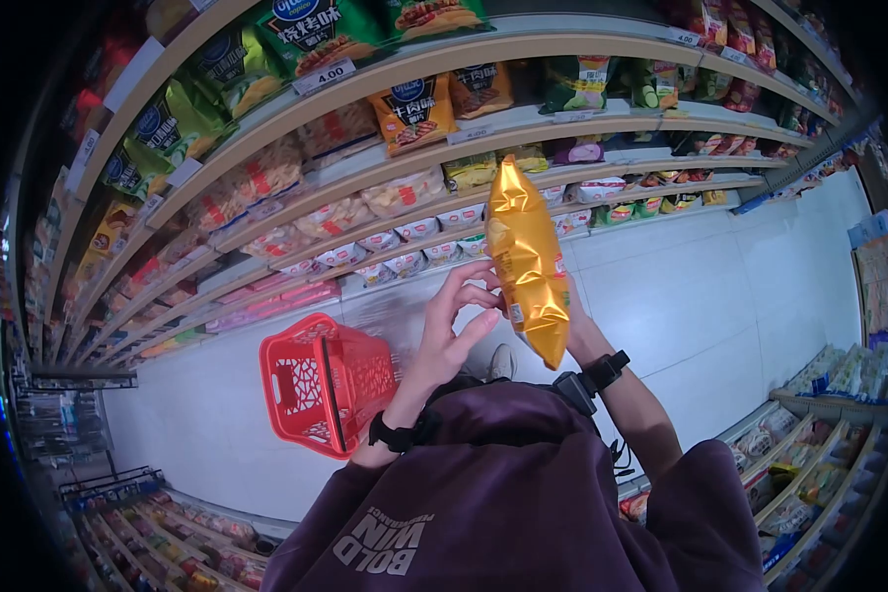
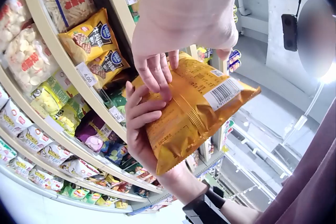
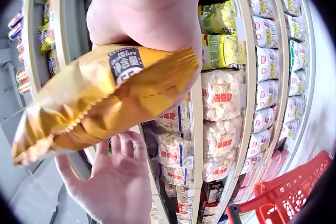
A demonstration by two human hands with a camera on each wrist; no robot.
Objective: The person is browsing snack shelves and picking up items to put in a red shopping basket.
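Note:
A golden chip bag (image 1: 528, 252) stands up in front of the body. My right hand (image 1: 579, 321) grips it from the right side; in the left wrist view that hand's fingers (image 2: 143, 115) curl over the printed back, near a barcode. From the other side my left hand (image 1: 457, 316) reaches to the bag, with its fingertips (image 2: 163, 94) at the bag's back. The right wrist view has the left hand (image 3: 118, 184) below the bag, thumb spread and fingers loosely extended. The right palm is partly hidden by the bag.
Snack shelves (image 1: 405, 163) curve across the front, with chip bags in green and orange (image 1: 411, 111) and price tags. A red shopping basket (image 1: 328, 385) stands on the pale floor to the left. More low shelves (image 1: 799, 464) lie behind at the right.

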